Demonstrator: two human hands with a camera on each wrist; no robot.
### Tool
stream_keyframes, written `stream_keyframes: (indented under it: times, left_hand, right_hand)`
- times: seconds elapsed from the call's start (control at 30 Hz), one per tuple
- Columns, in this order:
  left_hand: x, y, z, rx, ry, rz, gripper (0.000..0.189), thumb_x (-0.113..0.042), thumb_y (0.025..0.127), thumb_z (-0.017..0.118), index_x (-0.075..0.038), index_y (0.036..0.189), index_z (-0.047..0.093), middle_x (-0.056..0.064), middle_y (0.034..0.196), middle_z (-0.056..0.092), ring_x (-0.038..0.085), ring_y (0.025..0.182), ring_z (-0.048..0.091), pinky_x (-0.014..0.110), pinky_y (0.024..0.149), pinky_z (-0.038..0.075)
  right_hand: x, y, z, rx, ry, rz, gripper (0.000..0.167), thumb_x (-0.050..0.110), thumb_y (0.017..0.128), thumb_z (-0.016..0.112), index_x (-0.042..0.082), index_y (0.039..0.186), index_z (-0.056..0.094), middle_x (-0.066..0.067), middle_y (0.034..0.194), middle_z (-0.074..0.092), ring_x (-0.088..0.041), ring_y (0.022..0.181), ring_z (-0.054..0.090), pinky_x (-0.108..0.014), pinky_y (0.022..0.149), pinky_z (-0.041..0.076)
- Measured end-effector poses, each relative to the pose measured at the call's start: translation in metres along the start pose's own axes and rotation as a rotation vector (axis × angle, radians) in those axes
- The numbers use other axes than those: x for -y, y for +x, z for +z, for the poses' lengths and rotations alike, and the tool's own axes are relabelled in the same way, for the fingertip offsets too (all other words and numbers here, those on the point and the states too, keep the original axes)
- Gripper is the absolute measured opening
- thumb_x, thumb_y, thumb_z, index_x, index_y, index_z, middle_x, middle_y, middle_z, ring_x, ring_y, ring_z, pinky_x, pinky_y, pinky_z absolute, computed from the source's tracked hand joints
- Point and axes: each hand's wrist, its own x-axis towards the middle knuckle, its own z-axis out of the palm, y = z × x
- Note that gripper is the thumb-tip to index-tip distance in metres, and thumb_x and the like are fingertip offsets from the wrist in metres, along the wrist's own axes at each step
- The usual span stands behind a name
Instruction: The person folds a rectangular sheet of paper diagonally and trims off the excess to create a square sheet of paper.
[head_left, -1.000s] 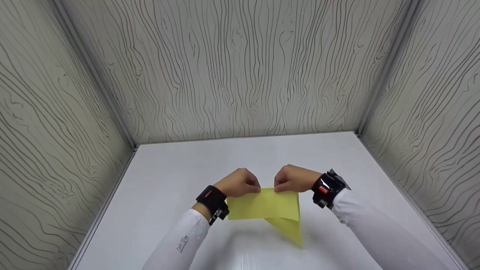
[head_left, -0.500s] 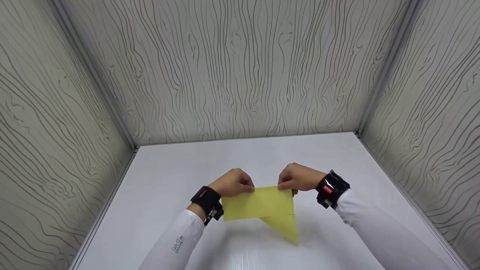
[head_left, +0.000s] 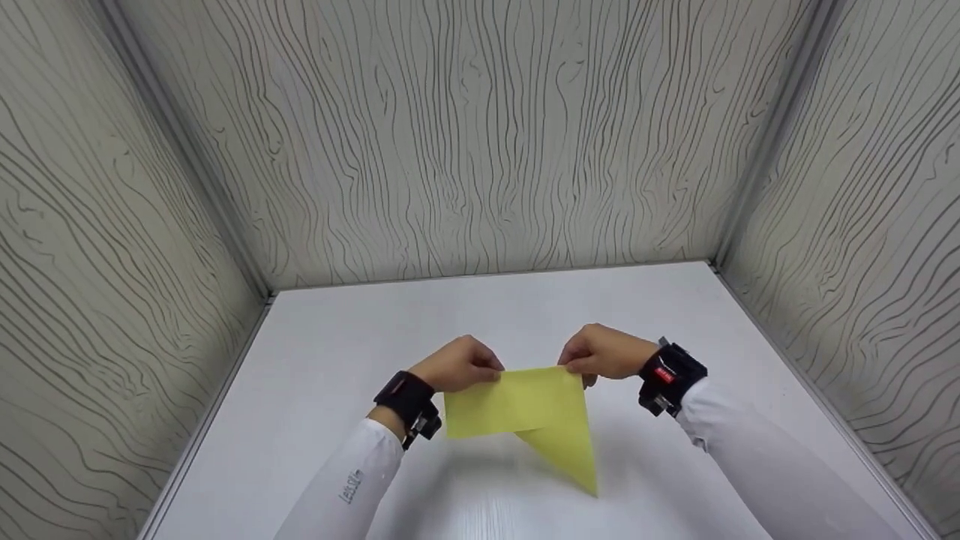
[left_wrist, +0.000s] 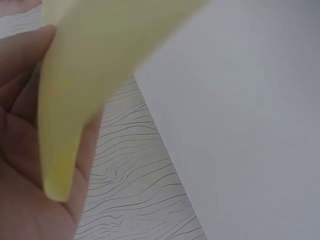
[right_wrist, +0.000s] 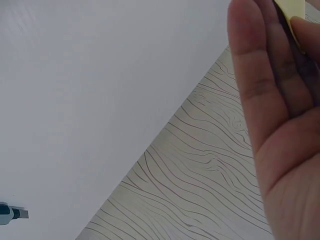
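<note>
A sheet of yellow paper [head_left: 517, 401] hangs above the table from both hands. It is folded, with a straight crease across it and a pointed flap hanging at its lower right. My left hand [head_left: 459, 365] pinches the top edge toward the left. At the top right corner, my right hand [head_left: 606, 351] pinches the paper between thumb and fingers. In the left wrist view the paper [left_wrist: 80, 70] curves past the palm and covers part of the fingers. Only a small bit of paper [right_wrist: 295, 10] shows beside the right thumb in the right wrist view.
The white table [head_left: 360, 322] is bounded by wood-grain patterned panels [head_left: 480, 150] at the back and both sides. A small dark teal object with a flat metal tip [right_wrist: 11, 214] lies at the lower left of the right wrist view.
My hands have moved apart along the paper's top edge, the left one going left and the right one slightly right. The paper has shifted a little left.
</note>
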Motion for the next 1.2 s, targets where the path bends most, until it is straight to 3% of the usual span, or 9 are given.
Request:
stream_keyframes:
  times: [0.2,0.4,0.5,0.63,0.73,0.87,1.0,1.2]
  left_hand:
    - [0.006,-0.002,0.000,-0.056,-0.023,-0.094,0.024,-0.021,0.098,0.082,-0.006,0.079,0.081,-0.009,0.067,0.064,0.004,0.062,0.053,0.020,0.059,0.044]
    - [0.010,-0.003,0.002,-0.127,-0.030,-0.151,0.044,-0.032,0.093,0.088,-0.015,0.060,0.065,-0.012,0.057,0.051,0.005,0.055,0.046,0.021,0.052,0.038]
    - [0.011,-0.004,0.001,-0.125,-0.033,-0.132,0.042,-0.031,0.094,0.088,-0.013,0.061,0.068,-0.012,0.058,0.051,0.005,0.057,0.046,0.021,0.054,0.038]
    - [0.014,-0.006,-0.004,-0.094,-0.045,-0.096,0.025,-0.023,0.097,0.084,-0.008,0.077,0.082,-0.009,0.067,0.064,0.005,0.064,0.053,0.021,0.061,0.044]
    - [0.018,-0.009,-0.006,-0.064,-0.064,-0.070,0.014,-0.015,0.100,0.078,-0.004,0.094,0.086,-0.002,0.080,0.077,0.005,0.073,0.061,0.021,0.070,0.050]
    - [0.023,-0.011,-0.007,-0.049,-0.080,-0.041,0.015,-0.010,0.103,0.073,-0.002,0.104,0.085,0.007,0.092,0.082,0.006,0.079,0.065,0.022,0.076,0.053]
    - [0.025,-0.013,-0.007,-0.093,-0.115,-0.063,0.014,-0.013,0.101,0.077,-0.002,0.098,0.085,0.005,0.087,0.081,0.006,0.074,0.065,0.023,0.069,0.055]
    - [0.026,-0.015,-0.008,-0.194,-0.179,-0.121,0.025,-0.018,0.094,0.086,-0.004,0.075,0.078,-0.001,0.071,0.074,0.008,0.061,0.065,0.026,0.060,0.060]
  right_hand:
    - [-0.005,-0.001,0.000,-0.010,0.012,0.008,0.017,0.004,0.106,0.065,-0.001,0.108,0.082,-0.007,0.088,0.082,-0.012,0.071,0.074,-0.029,0.067,0.063]
    - [-0.008,-0.005,0.000,-0.018,0.035,-0.001,0.018,0.003,0.106,0.065,-0.003,0.110,0.080,-0.009,0.090,0.082,-0.014,0.073,0.075,-0.028,0.068,0.064]
    - [-0.008,-0.006,0.000,-0.020,0.039,0.000,0.018,0.005,0.106,0.064,-0.003,0.110,0.081,-0.009,0.091,0.082,-0.020,0.074,0.077,-0.025,0.067,0.062]
    - [-0.010,-0.008,-0.001,-0.026,0.041,0.015,0.018,0.004,0.107,0.064,-0.003,0.110,0.081,-0.010,0.091,0.082,-0.028,0.075,0.078,-0.038,0.070,0.066]
    - [-0.013,-0.010,-0.001,-0.031,0.040,0.025,0.018,0.004,0.106,0.064,-0.004,0.111,0.080,-0.010,0.091,0.082,-0.023,0.074,0.078,-0.046,0.072,0.067]
    - [-0.015,-0.012,-0.001,-0.033,0.039,0.030,0.019,0.004,0.106,0.064,-0.003,0.111,0.080,-0.010,0.092,0.082,-0.014,0.073,0.075,-0.041,0.072,0.067]
    - [-0.017,-0.014,0.000,-0.034,0.054,0.028,0.019,0.005,0.106,0.064,-0.003,0.111,0.080,-0.010,0.092,0.082,-0.018,0.075,0.077,-0.039,0.072,0.067]
    - [-0.021,-0.018,0.003,-0.034,0.074,0.045,0.018,0.006,0.107,0.064,-0.002,0.111,0.080,-0.010,0.093,0.082,-0.019,0.077,0.078,-0.031,0.071,0.065]
